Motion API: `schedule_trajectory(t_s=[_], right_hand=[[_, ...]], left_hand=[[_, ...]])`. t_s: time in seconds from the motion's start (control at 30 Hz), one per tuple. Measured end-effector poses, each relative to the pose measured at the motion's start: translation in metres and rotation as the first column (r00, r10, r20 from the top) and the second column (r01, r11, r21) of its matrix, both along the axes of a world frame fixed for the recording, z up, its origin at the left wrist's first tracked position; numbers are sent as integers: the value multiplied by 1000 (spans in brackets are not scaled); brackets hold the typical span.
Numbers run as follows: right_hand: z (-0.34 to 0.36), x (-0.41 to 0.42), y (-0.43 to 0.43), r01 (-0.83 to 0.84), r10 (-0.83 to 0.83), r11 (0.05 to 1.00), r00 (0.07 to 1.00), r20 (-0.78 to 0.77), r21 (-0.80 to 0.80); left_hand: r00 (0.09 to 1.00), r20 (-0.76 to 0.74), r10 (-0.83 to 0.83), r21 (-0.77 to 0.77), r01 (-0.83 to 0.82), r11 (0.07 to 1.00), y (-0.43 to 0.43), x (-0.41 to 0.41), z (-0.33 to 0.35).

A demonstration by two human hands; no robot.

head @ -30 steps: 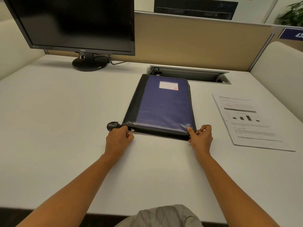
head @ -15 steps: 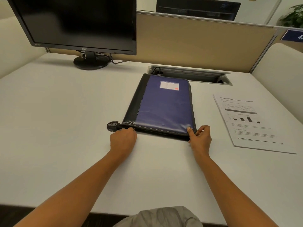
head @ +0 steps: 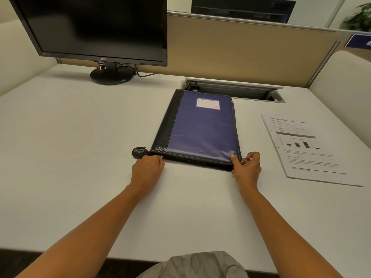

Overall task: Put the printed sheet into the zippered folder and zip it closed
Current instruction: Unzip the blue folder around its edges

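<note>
1. White table (head: pixel 80 157) fills the view; a dark monitor (head: pixel 96 27) stands at its far left, well away from the work.
2. Left hand (head: pixel 147 169) rests at the near-left corner of the zippered folder (head: pixel 200 127), fingers curled shut around what appears to be the small metal zipper pull (head: pixel 161 156). A black tab (head: pixel 138 152) pokes out just beside that corner.
3. Purple with a black spine strip, the folder lies flat and closed in the middle of the table, directly ahead of both hands. Its long axis runs away from the person, spine on the left, and a white label (head: pixel 207 103) sits near the far end.
4. Right hand (head: pixel 248 167) pinches the folder's near-right corner, thumb on the cover and fingers tucked beneath.
5. Printed sheet (head: pixel 309 149), showing text and a small bar chart, lies flat on the table to the right of the folder, apart from it and untouched. The right hand is clearly the nearer one to it.
6. Judging by this, the folder must be unzipped first, likely by drawing the pull along the near edge toward the right hand.
</note>
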State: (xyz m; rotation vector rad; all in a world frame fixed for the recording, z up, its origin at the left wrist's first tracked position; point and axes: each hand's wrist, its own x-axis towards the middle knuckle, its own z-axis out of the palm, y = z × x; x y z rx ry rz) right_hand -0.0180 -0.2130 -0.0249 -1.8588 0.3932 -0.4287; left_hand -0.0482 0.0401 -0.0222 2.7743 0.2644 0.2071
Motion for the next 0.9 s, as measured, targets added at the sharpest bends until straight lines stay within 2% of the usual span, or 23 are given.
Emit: schedule_trajectory(t_s=[0.23,0.47,0.7,0.8,0.9], right_hand=[[-1,0,0,-3,3,1000,1000,15,-1],[0,-1,0,-7,8,1000,1000,22,-9],[-1,-1,-1,-15,15,1000,1000,20,-5],[-2,0,0,-22,22,1000,1000,11,-1],[-2,-1,-1,-28,29,1000,1000,10,-5]], left_hand=[[1000,9,-5,-37,5,999,2,-1,3],[1000,11,18,12,-18,1000,2,-2,2],[998,36,46,-12,-46,999,4,-3,-1],[999,36,40,38,-41,998,5,-4,-4],[1000,8,-9,186,7,982,3,-2,-8]])
